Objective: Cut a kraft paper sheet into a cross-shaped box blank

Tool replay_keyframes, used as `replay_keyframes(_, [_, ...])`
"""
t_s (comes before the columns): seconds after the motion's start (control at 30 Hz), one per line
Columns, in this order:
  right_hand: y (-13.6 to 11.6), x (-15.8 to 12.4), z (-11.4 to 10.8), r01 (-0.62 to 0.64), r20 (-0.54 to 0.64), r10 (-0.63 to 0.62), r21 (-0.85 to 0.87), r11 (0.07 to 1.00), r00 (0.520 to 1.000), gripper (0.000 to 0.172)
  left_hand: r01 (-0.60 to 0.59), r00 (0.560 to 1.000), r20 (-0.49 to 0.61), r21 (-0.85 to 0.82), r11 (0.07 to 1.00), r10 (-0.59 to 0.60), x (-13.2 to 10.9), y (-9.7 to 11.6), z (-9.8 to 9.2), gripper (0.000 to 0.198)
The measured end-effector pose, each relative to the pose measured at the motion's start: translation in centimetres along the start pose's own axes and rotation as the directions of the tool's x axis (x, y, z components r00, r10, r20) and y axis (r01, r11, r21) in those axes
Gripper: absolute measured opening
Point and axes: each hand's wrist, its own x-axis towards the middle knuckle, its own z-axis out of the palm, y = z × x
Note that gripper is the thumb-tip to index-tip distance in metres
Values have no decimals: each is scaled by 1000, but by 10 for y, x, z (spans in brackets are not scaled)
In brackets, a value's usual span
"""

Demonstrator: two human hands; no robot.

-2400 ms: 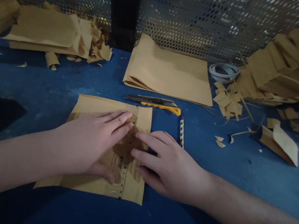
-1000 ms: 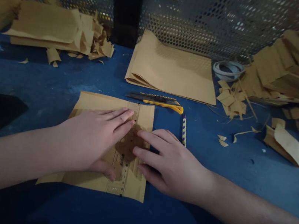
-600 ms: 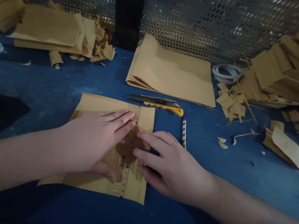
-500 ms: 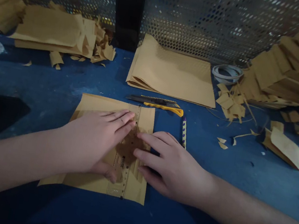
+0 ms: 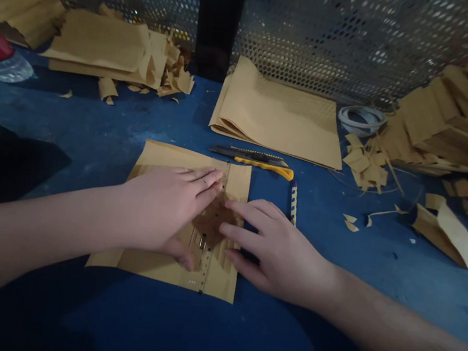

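A clear plastic ruler (image 5: 206, 259) lies lengthwise on a sheet of brown kraft paper (image 5: 150, 265), left of its right edge. My left hand (image 5: 163, 206) rests flat across the ruler and paper, fingers stretched toward the far end and thumb lower down. My right hand (image 5: 280, 247) reaches in from the right with its fingers apart, their tips over the strip of paper beside the ruler; whether they press on it I cannot tell. A yellow-handled utility knife (image 5: 268, 166) lies just beyond the sheet. Beside my right hand is a pen with purple dots (image 5: 294, 202).
Folded brown paper (image 5: 282, 118) lies at the back against a perforated metal screen (image 5: 325, 36). A roll of tape (image 5: 361, 119) and paper scraps (image 5: 367, 166) sit right of it. Paper stacks (image 5: 99, 44) and a red-labelled bottle (image 5: 1, 53) stand left on the blue table (image 5: 192, 339).
My view has shifted a little, so the whole scene sits further right and more of the bottle shows. Both hands keep nearly the same place on the paper and ruler.
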Motion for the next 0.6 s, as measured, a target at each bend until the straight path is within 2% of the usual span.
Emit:
replay_keyframes(0.17, [0, -1, 0, 10, 0, -10, -1, 1000, 1000, 25, -9, 1000, 11, -6, 1000, 9, 0, 0, 0, 146])
replay_keyframes(0.33, [1, 1, 0, 5, 2, -5, 7, 1000, 1000, 24, 15, 1000, -4, 5, 1000, -15, -4, 4, -3, 134])
replay_keyframes(0.47, [1, 0, 1, -6, -9, 7, 32, 999, 1000, 24, 43, 999, 33, 9, 999, -43, -2, 7, -9, 137])
replay_keyframes(0.53, [2, 0, 1, -41, -22, 42, 43, 998, 999, 25, 47, 998, 48, 11, 999, -47, 0, 8, -12, 137])
replay_keyframes(0.6, [5, 0, -1, -147, -51, 148, 28, 989, 988, 24, 46, 997, 68, 16, 999, -47, 1, 10, -15, 137])
